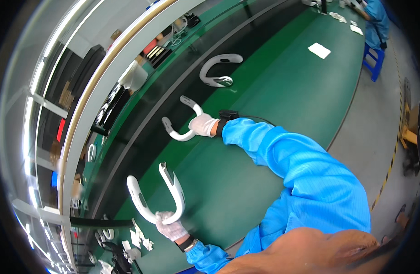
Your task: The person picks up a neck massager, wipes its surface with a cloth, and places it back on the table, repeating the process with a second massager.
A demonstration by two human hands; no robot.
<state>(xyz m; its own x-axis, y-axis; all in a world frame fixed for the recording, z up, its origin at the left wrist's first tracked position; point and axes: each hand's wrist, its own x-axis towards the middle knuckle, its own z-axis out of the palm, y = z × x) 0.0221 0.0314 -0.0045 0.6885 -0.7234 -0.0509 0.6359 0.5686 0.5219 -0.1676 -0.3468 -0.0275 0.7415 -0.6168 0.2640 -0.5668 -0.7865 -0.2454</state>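
A green surface [269, 91] stretches beneath three white U-shaped pieces: one band [177, 196] held over its near end, a second band [177, 135] farther along it, a third band [203, 71] lying on it farther still. The gloved left hand [170, 226] and right hand [204, 124] close around the bends of the first two. The bands look light, stiff and slick, probably scratch-prone; the bend seems the surest hold.

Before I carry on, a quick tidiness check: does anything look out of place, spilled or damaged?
Crumpled white scraps lie loose on the green tabletop, left of the left hand; they look untidy near the white U-shaped device it holds. I see no spill or obvious damage.
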